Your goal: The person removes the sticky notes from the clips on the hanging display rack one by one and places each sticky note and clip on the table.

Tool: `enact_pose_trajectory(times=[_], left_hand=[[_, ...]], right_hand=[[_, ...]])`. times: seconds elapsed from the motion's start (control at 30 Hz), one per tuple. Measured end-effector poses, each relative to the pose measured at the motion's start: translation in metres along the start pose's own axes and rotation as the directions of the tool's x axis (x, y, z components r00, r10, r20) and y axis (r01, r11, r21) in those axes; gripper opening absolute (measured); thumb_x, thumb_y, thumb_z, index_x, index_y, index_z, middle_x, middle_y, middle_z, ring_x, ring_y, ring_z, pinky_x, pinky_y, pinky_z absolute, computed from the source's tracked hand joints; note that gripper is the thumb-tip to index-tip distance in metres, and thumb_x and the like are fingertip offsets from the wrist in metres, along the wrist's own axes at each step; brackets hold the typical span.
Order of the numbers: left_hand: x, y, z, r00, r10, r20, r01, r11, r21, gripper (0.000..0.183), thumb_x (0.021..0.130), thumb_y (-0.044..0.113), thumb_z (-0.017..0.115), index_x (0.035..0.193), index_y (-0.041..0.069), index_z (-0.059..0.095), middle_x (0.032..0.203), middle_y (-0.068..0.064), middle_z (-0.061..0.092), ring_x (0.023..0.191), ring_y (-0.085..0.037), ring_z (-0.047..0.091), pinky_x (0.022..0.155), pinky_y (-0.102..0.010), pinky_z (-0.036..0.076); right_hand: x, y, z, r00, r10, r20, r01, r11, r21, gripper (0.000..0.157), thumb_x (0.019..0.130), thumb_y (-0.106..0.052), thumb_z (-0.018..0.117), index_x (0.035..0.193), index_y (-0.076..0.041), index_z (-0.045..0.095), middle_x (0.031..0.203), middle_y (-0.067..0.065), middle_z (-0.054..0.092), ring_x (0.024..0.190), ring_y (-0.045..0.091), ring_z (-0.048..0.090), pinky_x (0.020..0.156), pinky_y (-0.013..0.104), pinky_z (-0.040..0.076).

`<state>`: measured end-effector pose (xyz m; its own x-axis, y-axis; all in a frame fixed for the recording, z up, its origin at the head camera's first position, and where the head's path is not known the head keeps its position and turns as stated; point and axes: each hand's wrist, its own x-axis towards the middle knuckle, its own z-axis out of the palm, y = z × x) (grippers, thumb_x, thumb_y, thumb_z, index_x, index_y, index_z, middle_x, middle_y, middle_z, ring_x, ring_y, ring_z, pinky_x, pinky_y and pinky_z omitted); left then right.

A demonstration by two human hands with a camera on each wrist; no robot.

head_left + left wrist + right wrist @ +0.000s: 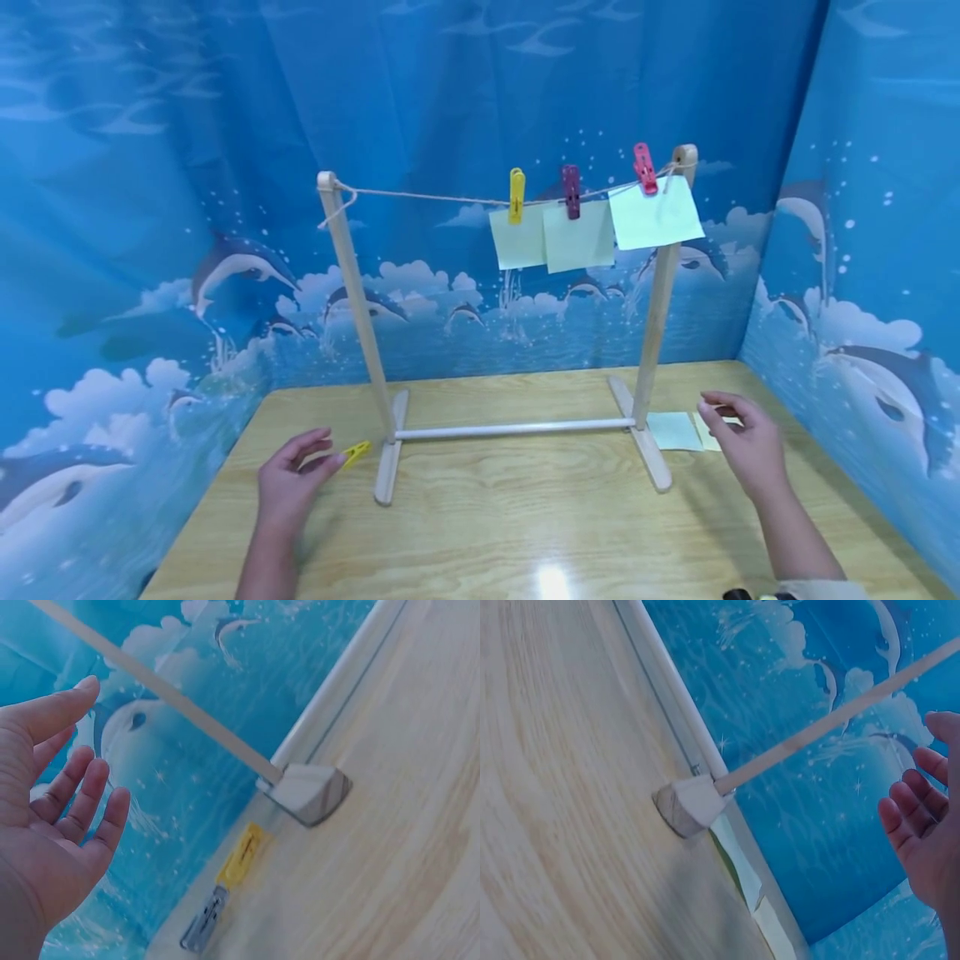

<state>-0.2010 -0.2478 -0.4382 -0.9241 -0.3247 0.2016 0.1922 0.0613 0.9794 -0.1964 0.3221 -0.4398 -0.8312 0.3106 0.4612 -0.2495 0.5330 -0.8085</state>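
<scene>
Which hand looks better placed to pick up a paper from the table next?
Probably the right hand: it holds nothing and is close to the papers on the table. The left hand is at the other end of the rack, nearer a yellow clip.

The head view is bright, and light spreads evenly over most of it. A white spot of glare (552,582) shines on the table (495,517) near six o'clock. Soft grey shadows lie beside the left arm (272,554) at seven o'clock and below the right hand (752,450) between four and five. The curtain (465,92) turns dark at its two o'clock corner. Both wrist views are dimmer, greyer and fuzzy. The yellow clip (241,856) has soft edges. A blurry shadow spreads at six o'clock in the right wrist view.
</scene>
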Motion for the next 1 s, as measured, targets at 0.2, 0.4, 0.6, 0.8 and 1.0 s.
enact_pose_trajectory(times=[0.2,0.4,0.6,0.8,1.0], left_hand=[[-0.002,0.01,0.009,1.0,0.031,0.006,-0.031,0.999,-0.015,0.048,0.07,-0.017,0.077,0.115,-0.014,0.06,0.098,0.009,0.069,0.091,-0.011,0.066,0.079,-0.019,0.055],[-0.005,0.017,0.016,0.998,0.06,0.005,-0.059,0.995,-0.075,0.045,0.068,-0.023,0.074,0.111,-0.016,0.061,0.101,0.0,0.068,0.09,-0.013,0.065,0.08,-0.023,0.056],[-0.008,0.025,0.025,0.993,0.116,0.029,-0.113,0.989,-0.095,0.042,0.068,-0.023,0.074,0.108,-0.014,0.065,0.103,-0.004,0.066,0.092,-0.015,0.065,0.081,-0.028,0.057],[-0.01,0.039,0.035,0.985,0.15,0.083,-0.143,0.986,-0.092,0.041,0.07,-0.02,0.075,0.109,-0.013,0.065,0.106,-0.007,0.065,0.094,-0.016,0.064,0.082,-0.029,0.057],[-0.012,0.053,0.044,0.982,0.127,0.142,-0.126,0.992,-0.017,0.043,0.077,-0.008,0.078,0.117,-0.011,0.062,0.11,-0.008,0.064,0.1,-0.019,0.062,0.086,-0.028,0.056]], right_hand=[[-0.003,-0.011,0.004,0.999,-0.039,-0.002,0.039,0.998,0.046,0.028,0.094,-0.009,0.066,0.115,0.009,0.063,0.101,-0.02,0.058,0.088,-0.003,0.056,0.066,0.007,0.049],[-0.003,-0.018,0.008,0.998,-0.066,0.008,0.065,0.995,0.073,0.026,0.092,-0.001,0.065,0.115,0.012,0.062,0.102,-0.016,0.058,0.089,-0.003,0.055,0.062,0.008,0.047],[-0.006,-0.034,0.013,0.993,-0.115,0.016,0.112,0.987,0.117,0.023,0.09,0.002,0.066,0.112,0.011,0.064,0.103,-0.013,0.058,0.089,-0.001,0.056,0.063,0.009,0.048],[-0.01,-0.049,0.017,0.986,-0.162,0.044,0.154,0.975,0.158,0.022,0.089,0.006,0.066,0.111,0.012,0.064,0.108,-0.009,0.057,0.09,0.003,0.055,0.072,0.009,0.049],[-0.009,-0.063,0.025,0.975,-0.206,0.079,0.182,0.953,0.242,0.022,0.088,0.011,0.064,0.11,0.014,0.063,0.109,-0.004,0.057,0.091,0.011,0.056,0.075,0.011,0.049]])
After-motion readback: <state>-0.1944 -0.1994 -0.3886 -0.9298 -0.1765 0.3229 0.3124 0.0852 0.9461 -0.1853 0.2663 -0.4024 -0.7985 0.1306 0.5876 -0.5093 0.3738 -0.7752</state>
